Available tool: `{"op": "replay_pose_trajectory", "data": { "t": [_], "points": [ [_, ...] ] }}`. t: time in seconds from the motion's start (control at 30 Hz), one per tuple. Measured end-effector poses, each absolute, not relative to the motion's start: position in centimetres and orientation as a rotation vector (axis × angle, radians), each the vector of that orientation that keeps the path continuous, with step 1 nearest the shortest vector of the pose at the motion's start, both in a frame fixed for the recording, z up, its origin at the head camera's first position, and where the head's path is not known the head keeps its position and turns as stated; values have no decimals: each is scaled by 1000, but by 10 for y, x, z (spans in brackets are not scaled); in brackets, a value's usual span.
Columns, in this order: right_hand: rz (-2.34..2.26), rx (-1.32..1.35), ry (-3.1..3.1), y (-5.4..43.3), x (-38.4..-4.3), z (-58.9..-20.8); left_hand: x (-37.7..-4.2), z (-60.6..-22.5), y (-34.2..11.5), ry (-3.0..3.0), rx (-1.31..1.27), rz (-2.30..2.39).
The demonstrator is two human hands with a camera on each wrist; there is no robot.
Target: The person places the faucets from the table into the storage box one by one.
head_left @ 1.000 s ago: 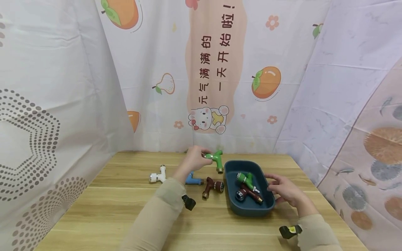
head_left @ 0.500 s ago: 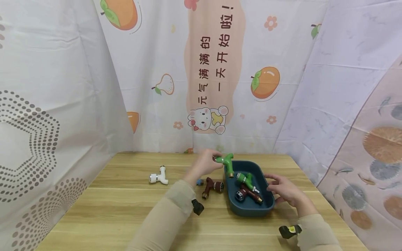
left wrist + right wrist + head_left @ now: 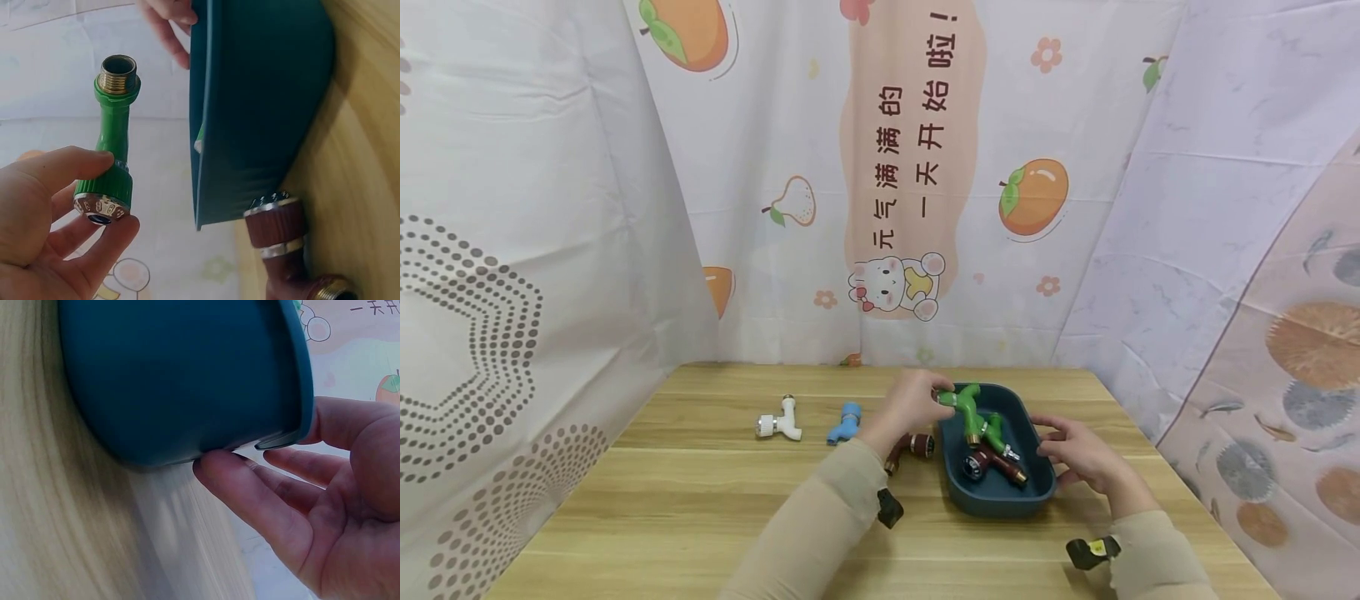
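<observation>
My left hand (image 3: 913, 408) pinches a green plastic tap (image 3: 964, 410) by its ribbed knob. The tap is over the left part of a dark teal bin (image 3: 951, 475). In the left wrist view, thumb and fingers hold the knob (image 3: 103, 194), with the brass threaded end (image 3: 117, 75) pointing away from the palm. My right hand (image 3: 1086, 458) rests its fingers along the bin's right side, fingertips against the outer wall (image 3: 187, 381). Inside the bin lie another green tap (image 3: 994, 435), partly hidden by the held one, and a dark red tap (image 3: 1000, 463).
On the wooden table (image 3: 700, 508), left of the bin, lies a dark red tap (image 3: 917, 445), partly hidden by the left hand. Farther left are a blue tap (image 3: 847, 425) and a white tap (image 3: 784, 423). A printed curtain (image 3: 790, 108) hangs behind the table.
My left hand has carried the green tap rightward, from the table left of the bin to over the bin. The right hand has stayed at the bin's side.
</observation>
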State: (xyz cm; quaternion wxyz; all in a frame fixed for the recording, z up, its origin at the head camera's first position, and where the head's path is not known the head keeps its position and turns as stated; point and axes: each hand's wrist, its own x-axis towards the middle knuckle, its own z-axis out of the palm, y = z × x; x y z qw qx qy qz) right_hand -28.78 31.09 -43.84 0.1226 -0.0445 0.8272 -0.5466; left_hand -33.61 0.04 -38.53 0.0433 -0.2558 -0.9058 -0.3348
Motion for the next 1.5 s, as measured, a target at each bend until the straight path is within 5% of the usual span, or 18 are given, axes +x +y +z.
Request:
{"op": "replay_pose_trajectory", "data": {
  "t": [1.5],
  "points": [
    [-1644, -148, 2357, 311, -286, -439, -305, -413, 59, -2876, -1006, -839]
  ]
}}
